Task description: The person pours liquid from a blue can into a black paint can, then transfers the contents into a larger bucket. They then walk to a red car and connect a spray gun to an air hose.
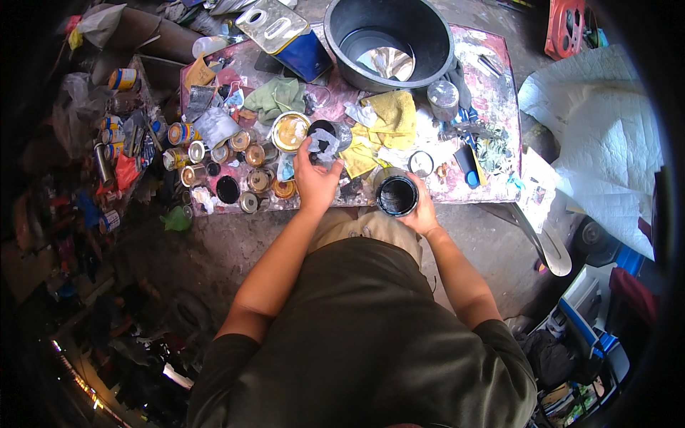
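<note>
My right hand (422,212) is wrapped round the side of a clear jar (378,184) with a dark rim and dark insides, tilted so that its mouth shows. My left hand (318,187) is over the table's near edge, with thumb and forefinger apart. Its forefinger reaches the edge of a grey, black-stained scrap (330,145); whether it touches is unclear. Beside that scrap lie a clear container (344,135), partly hidden, and a round white-rimmed can or lid (291,132) with yellow-brown stains. A round, dark-rimmed lid (421,163) rests beyond the jar.
Several small jars and cans (258,180) crowd the left of the paint-stained table (492,50). Yellow cloths (392,118) lie in the middle. A large black tub (442,53) and a blue rectangular tin (303,57) stand at the back. A brush (467,167) lies at the right.
</note>
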A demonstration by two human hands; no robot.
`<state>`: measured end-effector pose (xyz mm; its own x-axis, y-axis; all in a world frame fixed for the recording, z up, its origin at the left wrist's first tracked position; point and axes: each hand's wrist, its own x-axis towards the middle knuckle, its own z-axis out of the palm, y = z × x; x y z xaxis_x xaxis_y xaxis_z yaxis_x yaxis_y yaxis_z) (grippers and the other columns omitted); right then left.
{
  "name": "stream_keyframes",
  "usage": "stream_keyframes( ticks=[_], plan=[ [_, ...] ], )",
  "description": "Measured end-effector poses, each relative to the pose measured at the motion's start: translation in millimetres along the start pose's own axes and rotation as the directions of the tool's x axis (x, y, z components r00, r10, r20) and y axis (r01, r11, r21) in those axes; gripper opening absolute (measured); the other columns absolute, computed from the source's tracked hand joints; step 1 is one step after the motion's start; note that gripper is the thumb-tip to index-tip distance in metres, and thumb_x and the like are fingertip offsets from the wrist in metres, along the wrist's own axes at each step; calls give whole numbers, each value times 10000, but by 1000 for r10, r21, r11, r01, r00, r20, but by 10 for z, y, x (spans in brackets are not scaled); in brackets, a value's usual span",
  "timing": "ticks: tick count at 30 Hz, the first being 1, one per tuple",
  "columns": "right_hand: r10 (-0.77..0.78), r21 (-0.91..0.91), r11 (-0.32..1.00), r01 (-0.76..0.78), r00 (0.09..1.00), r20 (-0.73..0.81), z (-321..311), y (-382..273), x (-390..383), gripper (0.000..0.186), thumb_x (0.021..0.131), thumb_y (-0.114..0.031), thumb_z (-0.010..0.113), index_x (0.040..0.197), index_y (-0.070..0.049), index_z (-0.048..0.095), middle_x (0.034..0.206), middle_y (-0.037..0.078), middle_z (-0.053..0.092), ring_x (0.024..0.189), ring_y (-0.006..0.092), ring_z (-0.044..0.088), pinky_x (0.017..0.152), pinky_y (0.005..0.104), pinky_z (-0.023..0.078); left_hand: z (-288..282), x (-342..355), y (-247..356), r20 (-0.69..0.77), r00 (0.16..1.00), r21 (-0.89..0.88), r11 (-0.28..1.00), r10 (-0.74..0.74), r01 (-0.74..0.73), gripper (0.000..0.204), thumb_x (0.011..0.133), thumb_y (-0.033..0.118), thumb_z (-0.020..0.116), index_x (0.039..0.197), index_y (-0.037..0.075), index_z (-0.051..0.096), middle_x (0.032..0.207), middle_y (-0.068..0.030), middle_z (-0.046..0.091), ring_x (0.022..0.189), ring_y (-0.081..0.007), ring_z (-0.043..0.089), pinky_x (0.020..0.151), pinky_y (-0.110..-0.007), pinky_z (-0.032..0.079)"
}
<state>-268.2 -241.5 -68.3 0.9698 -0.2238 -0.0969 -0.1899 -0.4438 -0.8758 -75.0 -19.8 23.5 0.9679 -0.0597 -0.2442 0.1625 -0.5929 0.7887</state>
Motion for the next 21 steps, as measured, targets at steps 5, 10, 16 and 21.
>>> stream_keyframes(
  ticks=[5, 10, 16, 21],
  plan=[
    [-1, 8, 1000, 1, 1000, 11, -28, 12, 5, 1115, 606, -298, 1008, 1529, -59, 430, 1460, 202, 560, 1391, 402, 537, 1183, 483, 439, 34, 8, -76, 80, 985, -187, 968, -155, 167, 899, 815, 126, 894, 1565, 69, 400, 1461, -213, 511, 761, -179, 673, 663, -344, 583],
    [-4, -1, 1000, 4, 1000, 11, -43, 45, -4, 1094, 615, -269, 998, 1529, -79, 428, 1446, 206, 563, 1377, 413, 541, 1167, 491, 454, -3, -33, 0, 89, 974, -278, 934, -206, 223, 862, 867, 80, 838, 1582, 118, 359, 1410, -196, 521, 830, -176, 678, 551, -317, 613],
    [-30, -18, 999, 30, 999, 17, -50, 48, -10, 1070, 631, -282, 985, 1525, -81, 432, 1451, 211, 561, 1378, 426, 532, 1170, 503, 448, -190, -107, -225, -5, 979, -572, 804, -204, 165, 529, 1086, 248, 507, 1572, 108, 352, 1409, -184, 581, 983, -205, 693, 813, -350, 576],
    [-63, -12, 998, 64, 995, 75, -38, 28, -5, 1094, 617, -314, 985, 1532, -85, 431, 1460, 214, 558, 1393, 432, 517, 1185, 517, 428, -313, -376, -183, 156, 959, -819, 511, -236, 259, 582, 1125, 478, 343, 1552, 85, 384, 1389, -253, 645, 1164, -321, 693, 1020, -428, 523]
  ],
)
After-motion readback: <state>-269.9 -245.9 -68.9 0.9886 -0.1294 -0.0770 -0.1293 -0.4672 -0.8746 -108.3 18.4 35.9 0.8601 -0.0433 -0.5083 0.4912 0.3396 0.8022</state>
